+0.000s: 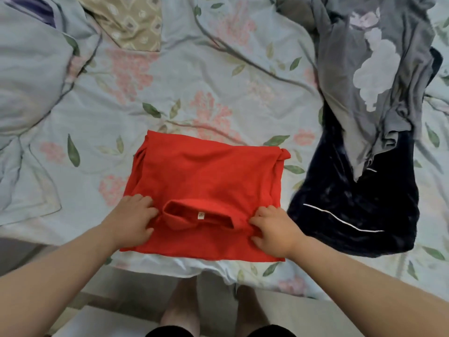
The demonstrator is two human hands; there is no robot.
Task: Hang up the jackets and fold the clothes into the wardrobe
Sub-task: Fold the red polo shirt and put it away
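Bedroom: floral bedsheet [194, 76], pillow [31, 69].

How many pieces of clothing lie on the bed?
3: a red shirt at the bed's near edge, a dark blue garment to its right, a grey flowered garment overlapping that one's far end. Others may be hidden underneath.

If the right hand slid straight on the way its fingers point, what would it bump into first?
The right hand points left across the red shirt, so it would probably meet the collar first, with the left hand beyond that.
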